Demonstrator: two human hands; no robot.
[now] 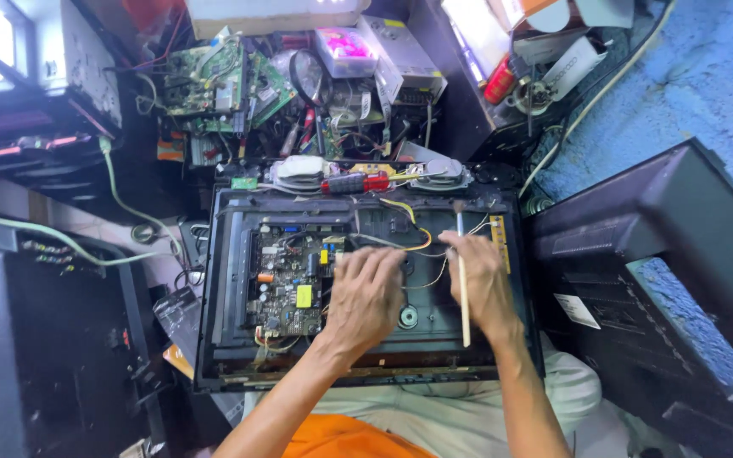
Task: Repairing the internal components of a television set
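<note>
An opened flat screen set (pixel 231 339) lies back-up on my lap, its black metal chassis exposed. A green circuit board (pixel 286 284) with a yellow part sits in its left half. My left hand (pixel 368 293) rests flat on the chassis just right of the board, fingers spread and blurred. My right hand (pixel 478 276) holds a thin pale-handled brush (pixel 463 288) upright, its bristle end near the top edge by a yellow strip board (pixel 497 237). Yellow and white wires (pixel 417 233) run between the two hands.
A red-handled screwdriver (pixel 355 182) and two oval speakers (pixel 439 175) lie along the set's far edge. Loose circuit boards (pixel 214 80) and clutter pile up behind. A removed black back cover (pixel 663 280) stands to the right, a dark cabinet (pixel 10 339) to the left.
</note>
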